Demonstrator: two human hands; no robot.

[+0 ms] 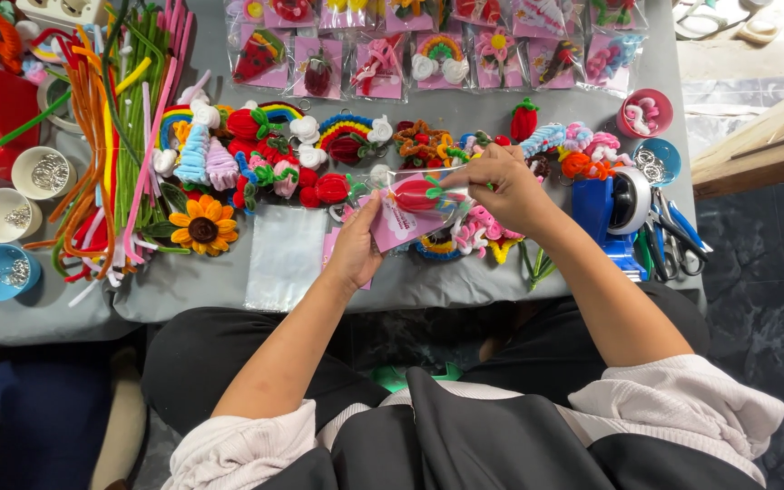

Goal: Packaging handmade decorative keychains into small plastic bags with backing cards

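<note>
Left hand (356, 247): fingers closed on the lower edge of a clear packet with pink card (401, 216). Right hand (505, 186): fingers pinched at the packet's upper end, beside a red pipe-cleaner strawberry (419, 193) lying inside it. Packet was held just above the grey table (201, 286), near its front edge. Around it: loose pipe-cleaner charms (265, 150); a sunflower (202, 227); a row of packed charms (428, 54) at the far edge; bundled pipe cleaners (115, 136) to the left; blue tape dispenser (614, 213) and scissors (673, 238) to the right.
</note>
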